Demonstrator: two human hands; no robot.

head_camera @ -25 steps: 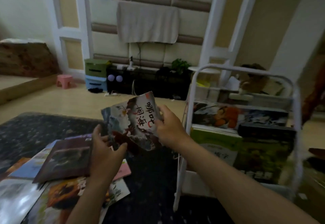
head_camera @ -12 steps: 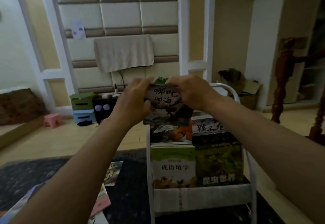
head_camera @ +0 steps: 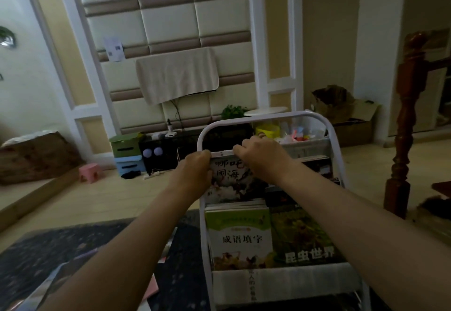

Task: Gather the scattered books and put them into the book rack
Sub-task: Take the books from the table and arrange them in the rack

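Note:
Both hands grip the top edge of a picture book with black characters on a pale cover. My left hand holds its upper left corner and my right hand its upper right. The book stands upright in the second tier of the white metal book rack, its lower edge hidden behind the row in front. In the front tier stand a green and white book and a dark green insect book. Edges of scattered books show on the dark rug at the lower left.
A dark patterned rug lies under the rack. A brown wooden newel post rises at the right. Against the far wall are a black low cabinet, green and blue drawers, a pink stool and cardboard boxes.
The book went from in front of me at the rug up and over to the rack, and now sits lower, down inside the second tier. My view turned right to face the rack.

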